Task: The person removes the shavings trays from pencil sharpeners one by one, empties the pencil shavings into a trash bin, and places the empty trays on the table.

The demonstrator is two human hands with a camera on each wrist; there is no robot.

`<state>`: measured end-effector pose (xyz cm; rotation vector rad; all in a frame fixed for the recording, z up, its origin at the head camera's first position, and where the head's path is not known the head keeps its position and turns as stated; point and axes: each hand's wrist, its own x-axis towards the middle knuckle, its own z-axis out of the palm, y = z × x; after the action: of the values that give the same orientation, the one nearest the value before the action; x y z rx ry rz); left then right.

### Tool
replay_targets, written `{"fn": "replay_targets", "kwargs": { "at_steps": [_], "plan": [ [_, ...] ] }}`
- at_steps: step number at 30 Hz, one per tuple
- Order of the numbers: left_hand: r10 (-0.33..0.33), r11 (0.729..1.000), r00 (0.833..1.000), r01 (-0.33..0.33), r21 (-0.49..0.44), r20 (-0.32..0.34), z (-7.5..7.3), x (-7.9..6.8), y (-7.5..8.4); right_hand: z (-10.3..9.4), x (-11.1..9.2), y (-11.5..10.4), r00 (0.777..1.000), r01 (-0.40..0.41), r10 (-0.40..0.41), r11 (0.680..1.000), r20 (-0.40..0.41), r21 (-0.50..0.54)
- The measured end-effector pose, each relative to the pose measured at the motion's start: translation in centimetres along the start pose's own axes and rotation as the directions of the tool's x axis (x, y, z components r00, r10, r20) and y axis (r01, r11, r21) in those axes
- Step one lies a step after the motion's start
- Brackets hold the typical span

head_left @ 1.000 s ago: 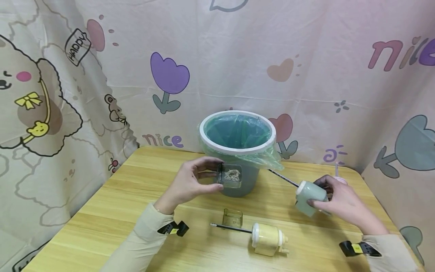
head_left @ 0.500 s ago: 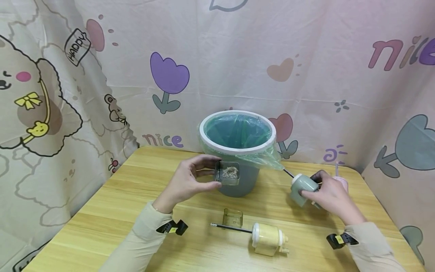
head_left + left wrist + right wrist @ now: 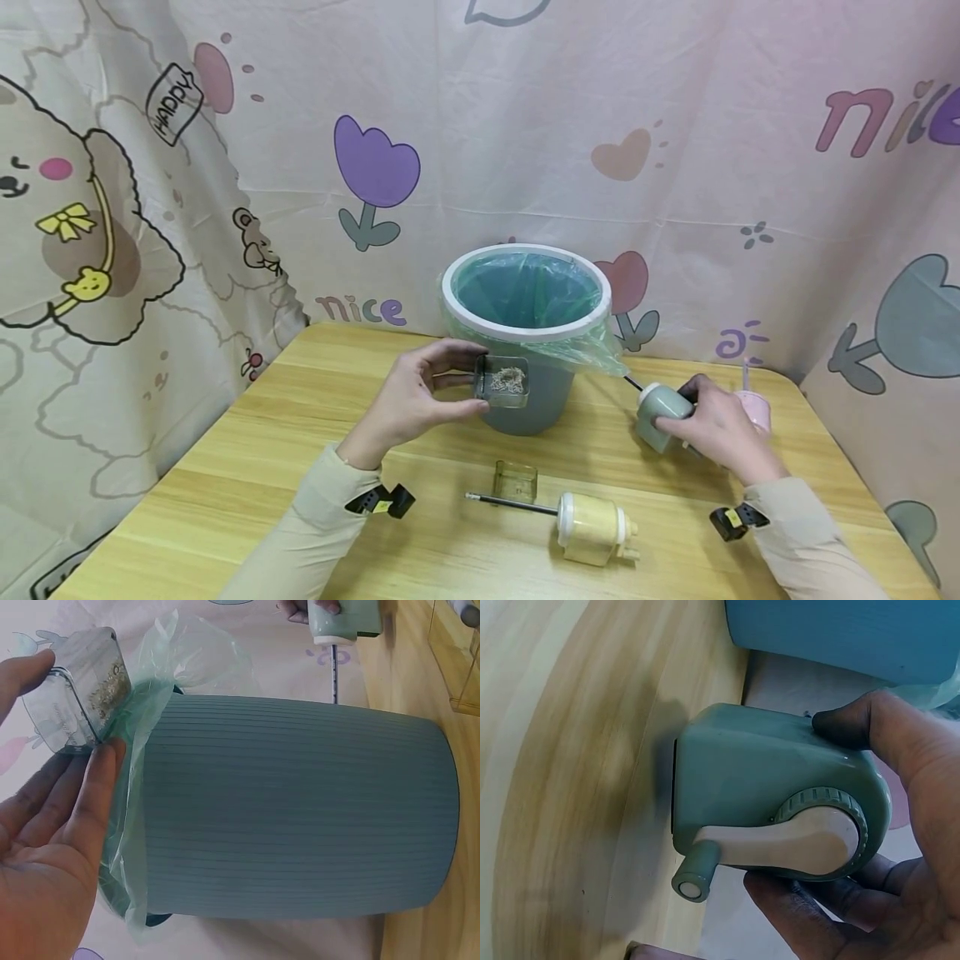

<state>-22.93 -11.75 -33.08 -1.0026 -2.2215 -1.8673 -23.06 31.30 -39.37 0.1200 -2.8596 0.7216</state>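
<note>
My left hand [image 3: 416,408] pinches a clear shavings drawer [image 3: 517,402] by its side, in front of the bin. Pale pencil shavings [image 3: 107,691] lie inside it. On the right, my right hand [image 3: 723,429] grips a green hand-crank pencil sharpener [image 3: 660,417], thumb on one side and fingers on the other. A dark pencil [image 3: 334,675] sticks out of its front, towards the bin. The crank [image 3: 780,846] faces the right wrist camera. The sharpener is close above the table; whether it touches, I cannot tell.
A blue-grey bin [image 3: 543,404] with a green liner bag [image 3: 600,354] stands at the back middle. In front lie a yellow sharpener [image 3: 592,529] holding a pencil [image 3: 517,504] and an amber drawer [image 3: 516,483]. A pink object [image 3: 756,408] stands behind my right hand.
My right hand has moved left and slightly up in the view with the green sharpener, bringing the pencil behind the bag's edge. The left hand has shifted very slightly left with the drawer.
</note>
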Motion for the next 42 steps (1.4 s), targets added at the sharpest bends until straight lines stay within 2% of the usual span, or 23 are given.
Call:
{"fn": "replay_targets", "kwargs": {
  "at_steps": [25,42],
  "plan": [
    [-0.015,1.0,1.0,0.016,0.01,-0.017,-0.4,0.2,-0.2,0.3,0.4,0.2,0.999,0.032,-0.032,0.999,0.01,-0.009],
    [-0.019,1.0,0.996,0.018,-0.009,-0.083,-2.1,-0.3,-0.2,0.8,0.3,0.0,0.999,0.047,-0.047,0.999,-0.004,-0.022]
  ]
}}
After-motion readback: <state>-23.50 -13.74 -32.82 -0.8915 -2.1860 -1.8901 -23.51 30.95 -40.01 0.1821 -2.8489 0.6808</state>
